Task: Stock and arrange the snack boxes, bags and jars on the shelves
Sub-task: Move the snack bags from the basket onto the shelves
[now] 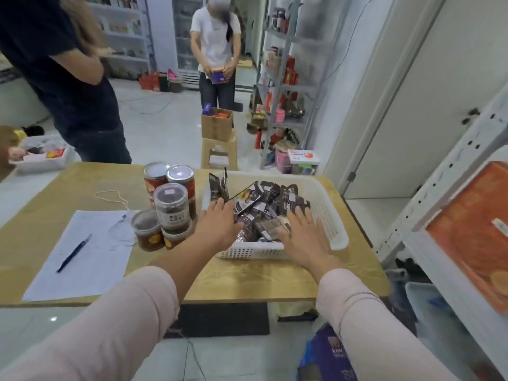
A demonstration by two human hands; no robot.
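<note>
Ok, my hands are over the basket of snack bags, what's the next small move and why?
Probably curl the left hand and right hand round a few snack bags and lift. Both hands are open over the pile in the white basket, holding nothing yet.

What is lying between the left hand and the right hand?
In the head view, dark snack bags piled in the white basket lie between the left hand and the right hand.

2 pale pink sleeves pushed up, bare hands.
</note>
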